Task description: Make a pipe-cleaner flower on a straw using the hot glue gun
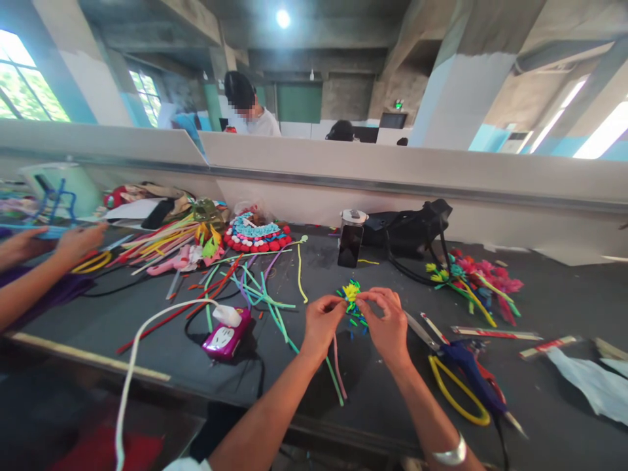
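A: what've the hands got rn?

B: from my remote seat, the left hand (324, 320) n right hand (385, 320) both pinch a small yellow-green flower cluster (351, 291), just below center frame. Thumbs n fingertips are closed on it from either side. Imo that's cuz it's tiny w/ lots of short bits, so a full fist would prob squash it. Can't tell how hard they squeeze tho.

A: k, why's the phone upright?

B: the phone (350, 246) leans on a lidded tumbler (354, 214), right of upper center. Guessing the tumbler's a makeshift stand. Lid's on, so idk what's inside.

A: other containers?

B: black bag (417, 226) right of the tumbler, slumped, contents hidden. Left of center there's a clear plastic bag (265, 214) by a red-edged piece (258, 232); too much glare to say if it holds anything.

A: n the tools?

B: scissors (426, 333) n what looks like a blue glue gun (461, 363) lie together lower right, near the right hand, prob for a quick grab. Purple socket block (226, 335), lower left of center, has a white plug (228, 315) in it. Loose stems (279, 305) lie b/w that n the left hand, prob kept close as stock. Far left = a co-worker's hands (81, 242), not mine; can't make out their grip.
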Motion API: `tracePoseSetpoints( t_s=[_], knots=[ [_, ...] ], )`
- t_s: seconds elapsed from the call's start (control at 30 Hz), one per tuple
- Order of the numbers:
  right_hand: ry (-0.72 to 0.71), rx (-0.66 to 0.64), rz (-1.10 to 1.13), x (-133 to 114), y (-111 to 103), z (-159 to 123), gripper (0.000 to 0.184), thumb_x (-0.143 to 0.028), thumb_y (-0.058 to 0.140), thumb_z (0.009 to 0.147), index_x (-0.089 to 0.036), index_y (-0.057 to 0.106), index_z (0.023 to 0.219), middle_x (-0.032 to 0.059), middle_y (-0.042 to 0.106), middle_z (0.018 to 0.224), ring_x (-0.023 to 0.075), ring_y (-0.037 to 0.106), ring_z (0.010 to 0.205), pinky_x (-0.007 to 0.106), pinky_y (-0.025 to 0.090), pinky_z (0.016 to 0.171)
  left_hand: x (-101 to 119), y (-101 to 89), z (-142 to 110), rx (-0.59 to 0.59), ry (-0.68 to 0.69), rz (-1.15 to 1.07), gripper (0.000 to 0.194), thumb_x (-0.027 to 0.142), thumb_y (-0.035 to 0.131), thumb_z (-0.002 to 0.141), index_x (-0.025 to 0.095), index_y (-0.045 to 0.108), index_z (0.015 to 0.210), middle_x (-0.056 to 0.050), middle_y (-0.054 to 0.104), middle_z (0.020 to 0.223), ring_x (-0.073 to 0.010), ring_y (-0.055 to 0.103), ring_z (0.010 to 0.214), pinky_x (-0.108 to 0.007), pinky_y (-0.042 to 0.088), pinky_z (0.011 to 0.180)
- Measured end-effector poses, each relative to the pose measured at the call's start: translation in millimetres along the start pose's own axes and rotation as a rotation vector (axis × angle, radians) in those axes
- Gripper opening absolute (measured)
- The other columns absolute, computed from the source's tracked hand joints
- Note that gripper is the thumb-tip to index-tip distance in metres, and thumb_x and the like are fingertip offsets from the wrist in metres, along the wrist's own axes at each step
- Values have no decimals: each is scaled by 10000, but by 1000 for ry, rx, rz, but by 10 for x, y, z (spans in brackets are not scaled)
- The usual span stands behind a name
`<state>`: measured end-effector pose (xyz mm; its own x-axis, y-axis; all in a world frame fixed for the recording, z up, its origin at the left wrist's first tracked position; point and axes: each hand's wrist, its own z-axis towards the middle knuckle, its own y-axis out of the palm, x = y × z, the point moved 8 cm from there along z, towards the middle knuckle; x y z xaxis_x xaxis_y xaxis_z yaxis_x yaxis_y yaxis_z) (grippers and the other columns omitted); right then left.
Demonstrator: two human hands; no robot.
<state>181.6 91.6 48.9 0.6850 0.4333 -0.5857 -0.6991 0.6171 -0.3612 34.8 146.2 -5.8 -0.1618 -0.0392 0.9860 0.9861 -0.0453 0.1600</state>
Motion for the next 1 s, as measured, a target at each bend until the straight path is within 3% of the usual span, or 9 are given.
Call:
tracePoseSetpoints(
  t_s=[1.0],
  knots=[
    [12,97,-240,45,52,-126,123,-283,593,893,-196,648,825,50,631,873,214,531,895,368,391,811,26,41,-26,-39,94,114,119,262,664,688,161,722,666,11,603,581,-108,476,563,-224,344,554]
  ],
)
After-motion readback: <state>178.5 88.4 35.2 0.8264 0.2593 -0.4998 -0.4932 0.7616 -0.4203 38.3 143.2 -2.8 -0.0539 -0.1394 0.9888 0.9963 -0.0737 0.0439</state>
